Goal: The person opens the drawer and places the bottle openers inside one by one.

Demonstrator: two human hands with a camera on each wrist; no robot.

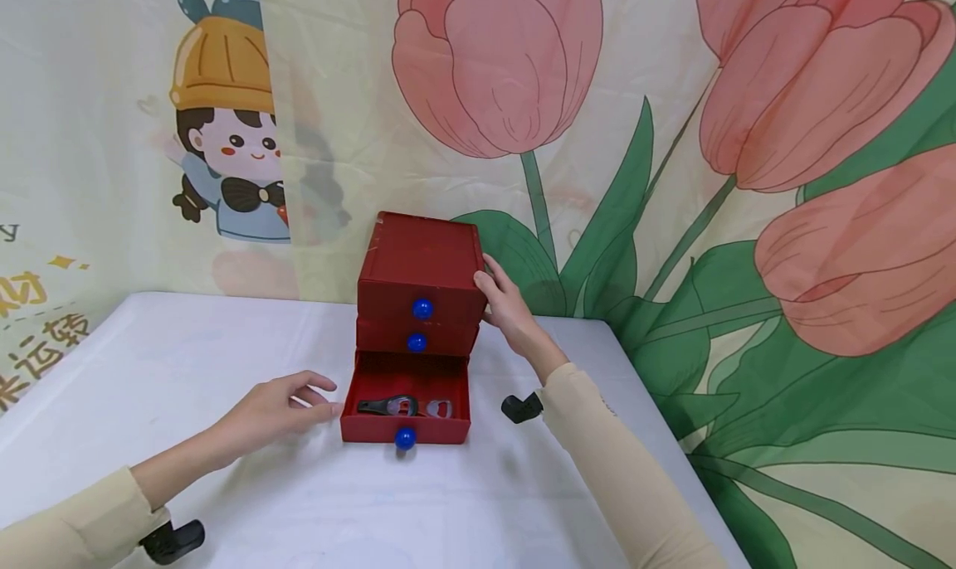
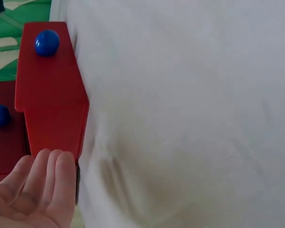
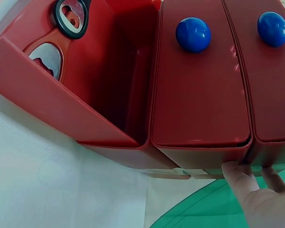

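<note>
A small red chest of three drawers (image 1: 420,262) with blue ball knobs stands on the white table (image 1: 224,345). Its bottom drawer (image 1: 406,403) is pulled out, with two bottle openers (image 1: 403,406) lying in it; the right wrist view shows these openers (image 3: 61,33) in the open drawer (image 3: 85,95). My right hand (image 1: 502,299) rests with straight fingers (image 3: 247,183) against the chest's right side. My left hand (image 1: 280,407) lies relaxed on the table beside the open drawer's left wall, its fingers (image 2: 47,175) close to the drawer front (image 2: 52,95).
A cloth backdrop with large pink tulips (image 1: 784,96) and a cartoon child (image 1: 224,129) hangs close behind the table. The table's right edge (image 1: 657,411) runs just past my right forearm. Black wrist-camera mounts (image 1: 520,407) show by both sleeves.
</note>
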